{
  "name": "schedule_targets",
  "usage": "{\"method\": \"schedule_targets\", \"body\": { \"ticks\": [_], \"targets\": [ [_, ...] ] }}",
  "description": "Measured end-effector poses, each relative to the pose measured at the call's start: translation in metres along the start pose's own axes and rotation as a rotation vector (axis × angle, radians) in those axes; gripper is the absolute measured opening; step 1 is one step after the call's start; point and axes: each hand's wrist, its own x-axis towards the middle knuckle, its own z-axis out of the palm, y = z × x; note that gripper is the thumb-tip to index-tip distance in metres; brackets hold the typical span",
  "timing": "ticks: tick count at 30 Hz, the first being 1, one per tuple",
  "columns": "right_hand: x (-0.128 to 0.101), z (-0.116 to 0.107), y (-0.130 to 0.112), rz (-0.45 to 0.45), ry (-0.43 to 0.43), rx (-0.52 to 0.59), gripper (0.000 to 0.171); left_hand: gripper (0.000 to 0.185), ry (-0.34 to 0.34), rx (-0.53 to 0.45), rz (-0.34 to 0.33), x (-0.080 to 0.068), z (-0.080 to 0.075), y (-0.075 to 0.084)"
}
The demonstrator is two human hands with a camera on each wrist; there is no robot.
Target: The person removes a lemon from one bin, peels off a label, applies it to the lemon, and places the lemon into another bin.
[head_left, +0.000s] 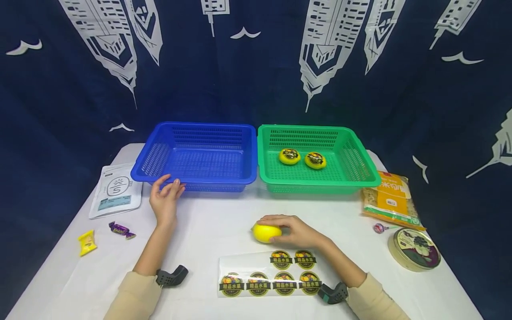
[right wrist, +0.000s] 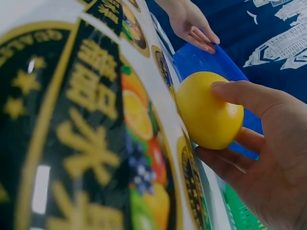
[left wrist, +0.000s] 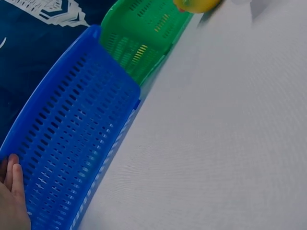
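Centrally, lower middle of the head view: right hand (head_left: 294, 231) curled around a yellow lemon (head_left: 266, 233), fingers over the top and far side, thumb underneath per the right wrist view (right wrist: 268, 158); lemon resting on the white table (head_left: 216, 222) just above the sticker sheet (head_left: 272, 274). Sticker sheet carrying round black-and-gold fruit labels, two in the upper row, four in the lower. Left hand (head_left: 165, 198) at left of centre, fingers nearly straight and loosely spread, fingertips touching the front rim of the blue basket (head_left: 200, 153); nothing pinched. Same contact seen at lower left of the left wrist view (left wrist: 12, 191), against the basket wall (left wrist: 72, 143). Green basket (head_left: 320, 178) directly right of the blue one, sides touching, holding two labelled lemons (head_left: 290, 156) side by side near its back. Far left: white pouch (head_left: 116, 190), purple candy (head_left: 122, 230), yellow candy (head_left: 87, 242). Far right: orange packet (head_left: 392, 200), lollipop (head_left: 379, 228), round tin (head_left: 414, 249).
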Motion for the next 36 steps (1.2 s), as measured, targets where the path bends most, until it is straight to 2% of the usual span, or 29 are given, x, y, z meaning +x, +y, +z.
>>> {"method": "schedule_targets", "body": {
  "ticks": [2, 5, 9, 11, 12, 14, 19, 21, 23, 26, 29, 33, 36],
  "targets": [
    [-0.001, 0.001, 0.002, -0.010, 0.014, -0.006, 0.049, 0.031, -0.015, 0.017, -0.004, -0.001, 0.000, 0.000],
    [-0.002, 0.001, 0.004, -0.011, 0.033, -0.002, 0.050, 0.033, -0.030, 0.131, 0.031, -0.009, 0.003, 0.006],
    [-0.002, 0.001, 0.004, 0.008, 0.053, 0.015, 0.051, 0.031, -0.032, 0.333, 0.179, -0.031, 0.014, 0.019],
    [-0.003, 0.000, 0.003, 0.020, 0.061, 0.020, 0.051, 0.025, -0.090, 0.394, 0.249, -0.043, 0.020, 0.019],
    [-0.003, -0.001, 0.002, 0.024, 0.066, 0.020, 0.051, 0.022, -0.146, 0.425, 0.273, -0.049, 0.022, 0.017],
    [-0.005, -0.003, 0.000, 0.033, 0.074, 0.014, 0.051, 0.016, -0.319, 0.486, 0.269, -0.062, 0.025, 0.011],
    [-0.015, -0.011, -0.007, 0.050, 0.144, -0.023, 0.049, 0.016, -0.861, 0.764, 0.158, -0.098, 0.027, -0.004],
    [-0.021, -0.013, -0.010, 0.049, 0.198, -0.042, 0.046, 0.022, -1.017, 0.838, 0.103, -0.110, 0.026, -0.010],
    [-0.027, -0.012, -0.012, 0.049, 0.261, -0.046, 0.042, 0.031, -1.116, 0.861, 0.056, -0.118, 0.023, -0.017],
    [-0.035, -0.009, -0.015, 0.067, 0.336, -0.012, 0.036, 0.041, -1.199, 0.853, 0.010, -0.124, 0.019, -0.026],
    [-0.045, -0.002, -0.004, 0.077, 0.357, 0.038, 0.031, 0.044, -1.240, 0.845, 0.014, -0.126, 0.016, -0.030],
    [-0.053, 0.005, 0.001, 0.091, 0.314, 0.077, 0.027, 0.037, -1.247, 0.854, 0.051, -0.127, 0.015, -0.033],
    [-0.053, 0.007, -0.008, 0.114, 0.262, 0.080, 0.027, 0.032, -1.226, 0.833, 0.047, -0.127, 0.015, -0.034]
  ]
}}
